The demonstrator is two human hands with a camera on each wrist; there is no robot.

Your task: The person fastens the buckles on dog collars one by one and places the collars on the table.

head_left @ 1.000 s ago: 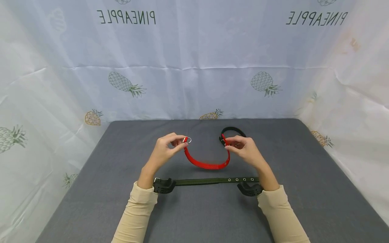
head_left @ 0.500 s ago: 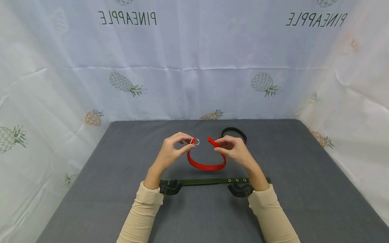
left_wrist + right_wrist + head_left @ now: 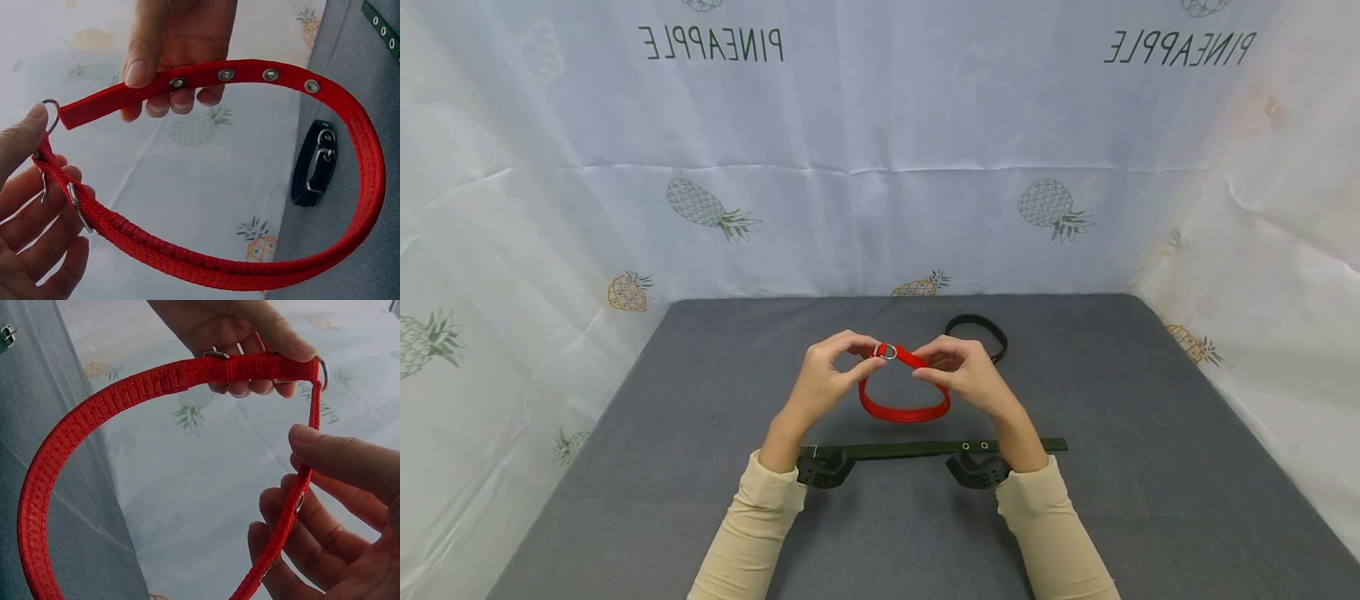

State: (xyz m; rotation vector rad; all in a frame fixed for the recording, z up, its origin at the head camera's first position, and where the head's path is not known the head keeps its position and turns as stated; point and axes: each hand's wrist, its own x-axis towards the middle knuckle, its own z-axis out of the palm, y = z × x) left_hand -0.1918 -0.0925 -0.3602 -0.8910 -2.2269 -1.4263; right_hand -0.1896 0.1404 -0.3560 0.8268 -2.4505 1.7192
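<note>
A red collar (image 3: 904, 414) with a ribbed padded middle is bent into a loop between both hands, raised over the grey table. My left hand (image 3: 826, 377) pinches its buckle end, where a metal D-ring (image 3: 889, 352) sticks out beside the thumb. Farther along that end, a metal buckle (image 3: 80, 207) shows in the left wrist view. Between thumb and fingers, my right hand (image 3: 964, 373) pinches the strap end (image 3: 87, 111), which has several metal eyelets (image 3: 270, 75). The strap's tip is right at the D-ring.
On the grey table (image 3: 662, 500), a green strap with eyelets (image 3: 902, 450) lies straight across in front, under the wrists. A black collar (image 3: 979, 320), buckled into a loop, lies behind my right hand. A pineapple-print curtain (image 3: 880, 225) hangs at the back and sides.
My right hand has moved left with the strap end, bringing its tip to the D-ring. My left hand has shifted slightly right, and the red collar's loop has narrowed.
</note>
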